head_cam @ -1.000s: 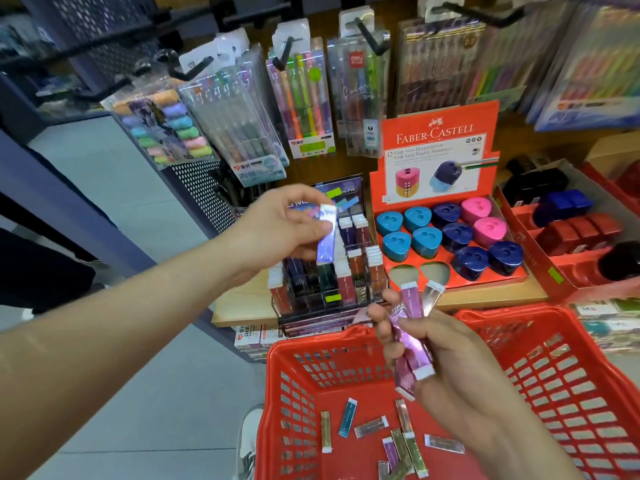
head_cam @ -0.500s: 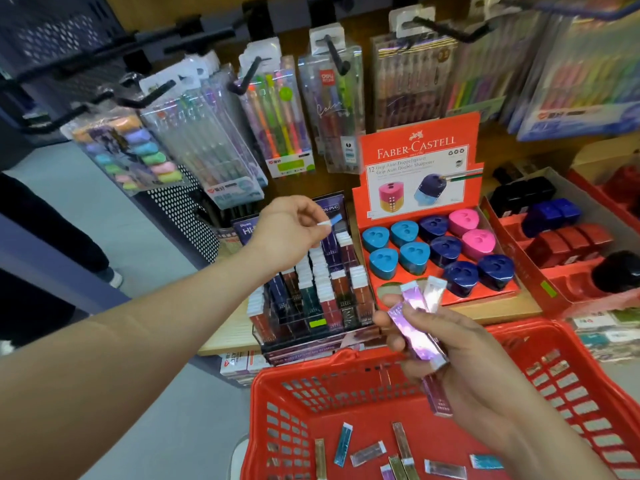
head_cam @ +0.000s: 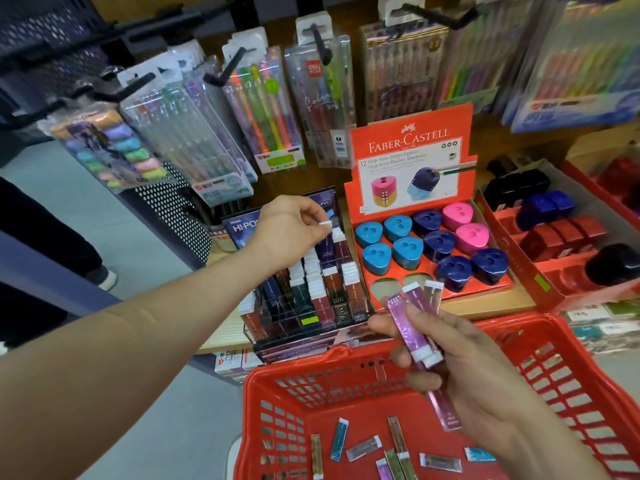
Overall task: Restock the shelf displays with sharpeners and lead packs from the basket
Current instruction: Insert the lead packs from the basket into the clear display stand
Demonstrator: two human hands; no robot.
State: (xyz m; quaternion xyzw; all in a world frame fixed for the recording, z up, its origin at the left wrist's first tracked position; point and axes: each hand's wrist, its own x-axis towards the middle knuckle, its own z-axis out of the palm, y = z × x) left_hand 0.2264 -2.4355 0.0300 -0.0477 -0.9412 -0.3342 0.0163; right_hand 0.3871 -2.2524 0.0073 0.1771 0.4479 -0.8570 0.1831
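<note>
Head view: the left hand (head_cam: pixel 287 230) pinches one lead pack (head_cam: pixel 325 224) by its white cap over the lead display (head_cam: pixel 311 299) at frame centre. At lower right, the right hand (head_cam: pixel 467 386) grips a fan of purple lead packs (head_cam: pixel 412 327) above the red basket (head_cam: pixel 332 356), where loose packs (head_cam: pixel 339 438) lie.

Hanging pen packs (head_cam: pixel 263 109) on black pegs (head_cam: pixel 225 65), a pastel pack (head_cam: pixel 114 147), perhaps highlighters, near a perforated black panel (head_cam: pixel 169 216).

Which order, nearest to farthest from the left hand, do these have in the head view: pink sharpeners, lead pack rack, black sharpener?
1. Lead pack rack, directly under the left hand.
2. Pink sharpeners, to the right.
3. Black sharpener, far right.
</note>
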